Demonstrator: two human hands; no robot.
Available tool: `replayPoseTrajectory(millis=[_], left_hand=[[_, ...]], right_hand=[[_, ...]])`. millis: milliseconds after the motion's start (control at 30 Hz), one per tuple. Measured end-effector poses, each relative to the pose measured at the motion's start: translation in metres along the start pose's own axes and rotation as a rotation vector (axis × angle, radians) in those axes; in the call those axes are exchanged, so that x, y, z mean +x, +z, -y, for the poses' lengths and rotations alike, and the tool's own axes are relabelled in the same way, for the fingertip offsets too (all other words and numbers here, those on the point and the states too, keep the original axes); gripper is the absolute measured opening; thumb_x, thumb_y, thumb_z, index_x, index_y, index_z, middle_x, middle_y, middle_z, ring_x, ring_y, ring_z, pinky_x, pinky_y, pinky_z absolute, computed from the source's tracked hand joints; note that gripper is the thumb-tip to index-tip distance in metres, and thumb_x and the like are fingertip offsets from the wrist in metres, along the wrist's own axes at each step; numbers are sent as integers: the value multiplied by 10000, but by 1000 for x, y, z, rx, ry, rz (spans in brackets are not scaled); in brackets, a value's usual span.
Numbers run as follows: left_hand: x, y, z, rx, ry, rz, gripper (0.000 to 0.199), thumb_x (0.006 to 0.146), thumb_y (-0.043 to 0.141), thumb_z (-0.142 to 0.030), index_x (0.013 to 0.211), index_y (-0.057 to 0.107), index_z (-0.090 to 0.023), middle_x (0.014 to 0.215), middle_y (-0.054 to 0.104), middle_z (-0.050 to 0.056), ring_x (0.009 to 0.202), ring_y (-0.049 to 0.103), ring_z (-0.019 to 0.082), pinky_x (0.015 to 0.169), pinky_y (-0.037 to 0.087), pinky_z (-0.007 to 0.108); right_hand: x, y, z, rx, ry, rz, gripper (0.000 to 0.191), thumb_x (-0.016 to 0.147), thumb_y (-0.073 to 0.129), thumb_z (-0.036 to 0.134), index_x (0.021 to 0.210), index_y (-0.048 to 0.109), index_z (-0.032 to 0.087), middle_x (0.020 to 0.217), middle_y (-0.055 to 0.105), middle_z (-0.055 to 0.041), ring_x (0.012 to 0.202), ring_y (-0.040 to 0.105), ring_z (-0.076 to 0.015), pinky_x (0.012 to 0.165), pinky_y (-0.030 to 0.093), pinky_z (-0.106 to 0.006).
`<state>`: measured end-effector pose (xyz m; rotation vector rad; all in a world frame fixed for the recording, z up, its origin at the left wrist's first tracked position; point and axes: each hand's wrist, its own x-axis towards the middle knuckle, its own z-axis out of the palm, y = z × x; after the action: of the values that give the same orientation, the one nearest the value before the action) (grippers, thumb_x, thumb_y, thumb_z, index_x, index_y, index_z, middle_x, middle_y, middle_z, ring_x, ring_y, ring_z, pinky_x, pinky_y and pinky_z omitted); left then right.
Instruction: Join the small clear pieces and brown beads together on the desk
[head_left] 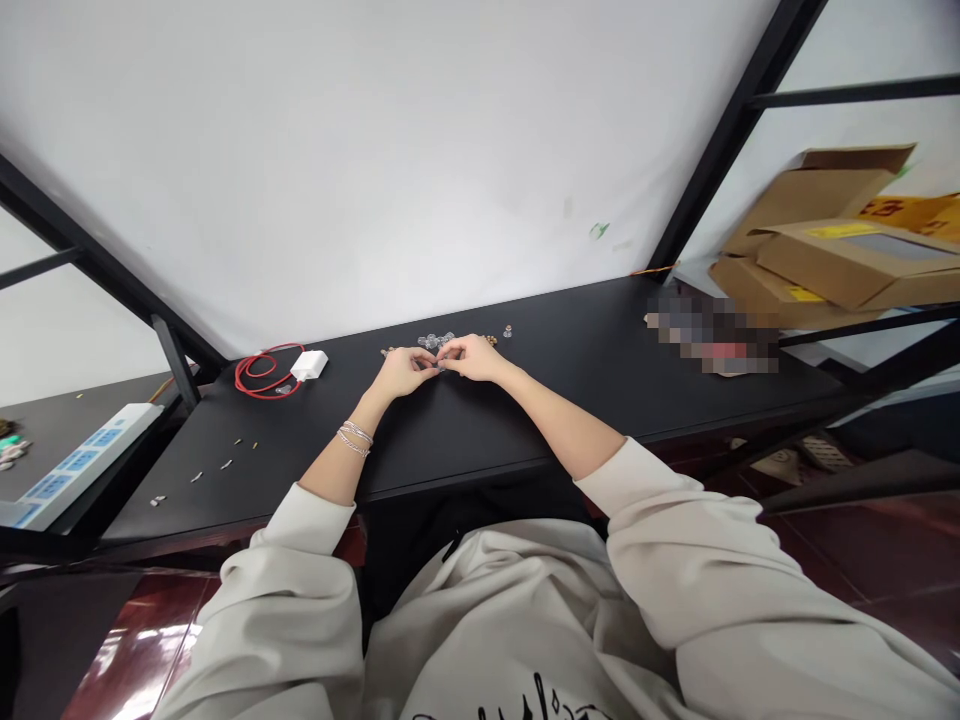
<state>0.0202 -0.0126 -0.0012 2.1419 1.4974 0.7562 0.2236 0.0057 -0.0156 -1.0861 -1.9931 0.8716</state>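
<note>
My left hand (pixel 407 372) and my right hand (pixel 471 358) meet over the black table, both with pinched fingers. Between their fingertips is a small clear piece (pixel 441 366), mostly covered, its exact kind too small to make out. Just behind the fingers lies a cluster of clear, bottle-like pieces (pixel 433 342). Small tan, cork-like bits (pixel 490 341) show beside my right hand, and more tan bits (pixel 387 352) lie by the left. A single clear piece with a brownish top (pixel 508 331) stands farther right.
A white charger (pixel 309 366) with a coiled red cable (pixel 251 372) lies left on the black table (pixel 585 370). Several tiny pieces (pixel 226 464) are scattered near its left front. A power strip (pixel 82 465) stands far left; cardboard boxes (pixel 847 250) are stacked right, beyond a blurred-out item (pixel 712 330).
</note>
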Motion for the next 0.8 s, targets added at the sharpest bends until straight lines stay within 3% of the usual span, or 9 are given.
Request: replayPoseTrajectory(millis=[200, 367, 467, 567, 667, 800], left_hand=[[-3, -1, -3, -57, -16, 24, 245, 795, 801, -345, 970, 797, -174, 792, 777, 36, 550, 631, 131, 637, 523, 276], [-4, 0, -3, -131, -61, 2, 289, 790, 810, -430, 925, 768, -178, 660, 726, 28, 533, 653, 164, 601, 556, 303], [-1, -3, 0, -209, -84, -25, 283, 777, 817, -418, 892, 737, -172, 656, 717, 41, 552, 670, 179, 515, 538, 282], [3, -13, 10, -209, -132, -119, 265, 770, 819, -380, 895, 726, -166, 798, 767, 69, 579, 682, 163, 502, 529, 258], [5, -28, 22, -102, -233, -241, 240, 782, 798, -352, 935, 741, -176, 939, 796, 83, 625, 703, 164, 574, 553, 266], [4, -43, 32, 39, -368, -334, 215, 774, 797, -340, 906, 737, -182, 938, 804, 90, 764, 744, 207, 722, 576, 308]], right_hand=[[0, 2, 3, 231, 130, -33, 57, 875, 768, 184, 894, 750, 133, 806, 754, -59, 477, 627, -105, 396, 442, -191], [-5, 2, 12, 327, 175, -21, 67, 875, 773, 164, 889, 719, 126, 848, 770, -80, 488, 654, -112, 365, 452, -179], [-5, 0, 14, 284, 171, -22, 81, 885, 761, 170, 951, 739, 127, 871, 782, -82, 494, 649, -102, 382, 460, -172], [-2, -7, 11, 154, 170, -95, 122, 908, 733, 199, 1011, 760, 139, 833, 781, -68, 514, 647, -104, 434, 486, -177], [1, -19, 5, 13, 215, -239, 114, 915, 709, 215, 985, 776, 155, 827, 782, -60, 551, 664, -109, 579, 560, -212], [5, -33, -2, -36, 308, -375, 141, 906, 691, 214, 1003, 776, 157, 862, 783, -69, 602, 698, -141, 689, 600, -274]])
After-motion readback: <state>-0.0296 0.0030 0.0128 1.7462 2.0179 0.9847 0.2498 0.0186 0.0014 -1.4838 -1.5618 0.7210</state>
